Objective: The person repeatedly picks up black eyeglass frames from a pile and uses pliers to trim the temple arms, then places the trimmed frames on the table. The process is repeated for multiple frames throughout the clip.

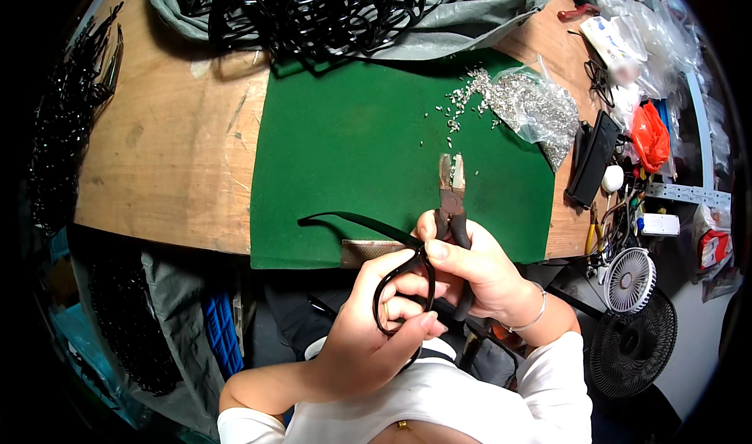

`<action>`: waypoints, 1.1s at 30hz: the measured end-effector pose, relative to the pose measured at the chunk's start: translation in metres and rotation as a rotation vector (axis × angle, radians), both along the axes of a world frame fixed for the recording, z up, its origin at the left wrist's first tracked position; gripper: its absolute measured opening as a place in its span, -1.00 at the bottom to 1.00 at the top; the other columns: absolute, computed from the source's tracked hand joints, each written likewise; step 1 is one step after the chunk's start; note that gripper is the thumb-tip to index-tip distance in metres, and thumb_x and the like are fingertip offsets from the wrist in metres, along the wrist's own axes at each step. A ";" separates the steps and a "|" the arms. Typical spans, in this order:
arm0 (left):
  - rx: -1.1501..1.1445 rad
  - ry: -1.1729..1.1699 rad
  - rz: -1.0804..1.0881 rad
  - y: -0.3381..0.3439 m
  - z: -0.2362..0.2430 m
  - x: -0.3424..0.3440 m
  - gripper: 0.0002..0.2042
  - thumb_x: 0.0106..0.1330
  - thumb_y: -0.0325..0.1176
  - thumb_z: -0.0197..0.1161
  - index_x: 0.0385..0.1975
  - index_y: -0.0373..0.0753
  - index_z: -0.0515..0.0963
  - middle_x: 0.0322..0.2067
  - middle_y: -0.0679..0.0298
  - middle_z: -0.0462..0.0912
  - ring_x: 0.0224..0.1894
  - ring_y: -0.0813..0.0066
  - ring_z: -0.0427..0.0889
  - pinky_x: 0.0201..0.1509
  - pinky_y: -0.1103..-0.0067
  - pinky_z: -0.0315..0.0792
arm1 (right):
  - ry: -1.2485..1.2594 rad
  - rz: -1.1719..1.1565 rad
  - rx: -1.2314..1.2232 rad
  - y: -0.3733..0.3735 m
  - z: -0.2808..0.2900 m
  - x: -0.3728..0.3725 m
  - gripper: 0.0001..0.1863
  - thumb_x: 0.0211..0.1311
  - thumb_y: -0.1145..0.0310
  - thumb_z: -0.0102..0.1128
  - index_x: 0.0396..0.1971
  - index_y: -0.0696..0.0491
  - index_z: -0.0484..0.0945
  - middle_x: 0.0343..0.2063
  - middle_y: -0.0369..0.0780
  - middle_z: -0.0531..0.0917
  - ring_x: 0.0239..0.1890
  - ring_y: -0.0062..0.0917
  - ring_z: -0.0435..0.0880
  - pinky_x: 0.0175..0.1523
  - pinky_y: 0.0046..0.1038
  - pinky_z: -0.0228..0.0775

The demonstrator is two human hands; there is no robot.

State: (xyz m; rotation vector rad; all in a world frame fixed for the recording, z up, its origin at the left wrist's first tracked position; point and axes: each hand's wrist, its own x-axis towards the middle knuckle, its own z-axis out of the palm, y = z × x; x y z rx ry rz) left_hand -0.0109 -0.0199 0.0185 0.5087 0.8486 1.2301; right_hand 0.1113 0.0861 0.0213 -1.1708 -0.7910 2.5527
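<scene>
My left hand (pixel 362 330) is closed around a glossy black eyeglass frame (pixel 382 294), its fingers passing through one rounded rim. A long, flat black arm of the frame reaches left over the green mat (pixel 368 138). Against the frame's corner presses the thumb of my right hand (pixel 478 270), with the index finger beside it. That same hand grips a pair of pliers (pixel 451 201), jaws pointing away from me and parted slightly. Past the jaws lie small silvery metal pieces (pixel 462 103), spilling from a clear plastic bag (pixel 536 103).
A heap of black frames (pixel 313 9) rests on grey cloth (pixel 501 21) at the far edge. More black pieces (pixel 70 131) pile up at left. On the right are a black phone-like device (pixel 595 158), a red plastic bag (pixel 650 133), a white fan (pixel 630 279) and a black fan (pixel 634 346).
</scene>
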 end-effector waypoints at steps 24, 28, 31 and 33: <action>-0.112 -0.128 -0.070 -0.012 0.023 -0.015 -0.45 0.07 -0.75 -0.04 0.07 -0.26 0.00 -0.22 0.01 0.42 -0.39 0.35 0.57 -0.27 0.54 0.48 | 0.074 0.206 0.034 0.002 0.021 0.006 -0.79 0.12 0.30 0.10 -0.38 0.07 0.31 -0.57 -0.38 0.41 -0.59 -0.79 0.37 -0.51 -0.74 0.20; -0.097 -0.144 -0.120 -0.022 0.020 -0.028 -0.51 0.16 -0.69 -0.06 0.10 -0.30 0.01 -0.15 0.04 0.40 -0.32 0.50 0.53 -0.25 0.65 0.41 | -0.057 0.454 0.472 0.010 0.023 0.026 -0.77 0.10 0.27 0.12 -0.37 0.12 0.40 -0.53 -0.35 0.45 -0.45 -0.73 0.38 -0.29 -0.65 0.26; -0.174 -0.135 -0.197 -0.022 0.023 -0.033 -0.54 0.15 -0.71 -0.06 0.07 -0.34 0.08 -0.14 0.05 0.42 -0.30 0.48 0.54 -0.25 0.66 0.42 | -0.065 0.827 0.589 0.015 0.030 0.037 -0.65 0.18 0.13 -0.03 -0.35 0.18 0.39 -0.59 -0.26 0.46 -0.51 -0.60 0.42 -0.37 -0.54 0.28; -0.188 -0.152 -0.186 -0.024 0.021 -0.031 -0.56 0.14 -0.72 -0.06 0.05 -0.36 0.12 -0.14 0.05 0.42 -0.29 0.46 0.54 -0.25 0.65 0.42 | -0.126 1.052 0.465 0.022 0.046 0.027 -0.56 0.22 0.05 -0.14 -0.31 0.21 0.37 -0.63 -0.20 0.45 -0.56 -0.56 0.43 -0.44 -0.50 0.26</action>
